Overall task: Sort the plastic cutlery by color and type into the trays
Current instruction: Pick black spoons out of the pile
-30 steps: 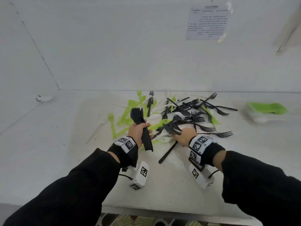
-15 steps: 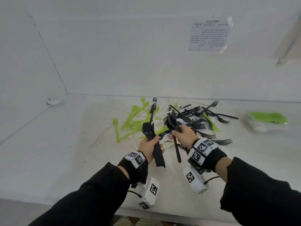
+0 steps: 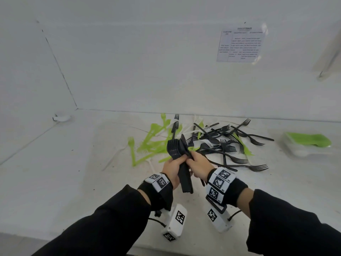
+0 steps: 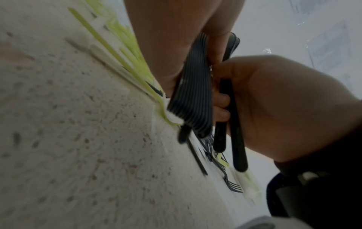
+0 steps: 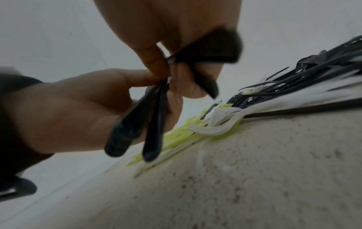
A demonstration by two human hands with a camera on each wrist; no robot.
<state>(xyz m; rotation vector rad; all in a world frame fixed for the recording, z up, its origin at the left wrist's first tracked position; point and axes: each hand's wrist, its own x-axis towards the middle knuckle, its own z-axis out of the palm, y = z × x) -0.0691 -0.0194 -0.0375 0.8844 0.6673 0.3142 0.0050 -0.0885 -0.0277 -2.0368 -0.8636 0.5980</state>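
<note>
I see the stack of black spoons (image 3: pixel 178 154) raised above the table (image 3: pixel 73 172), my left hand (image 3: pixel 173 170) curled round its handles. My right hand (image 3: pixel 198 166) is pressed right against it, pinching two loose black utensils (image 4: pixel 231 117) beside the stack; I cannot tell their type. Behind lies the mixed heap: black forks (image 3: pixel 230 143), green cutlery (image 3: pixel 151 143) and some white pieces. A tray of green cutlery (image 3: pixel 307 142) sits well to the right.
</note>
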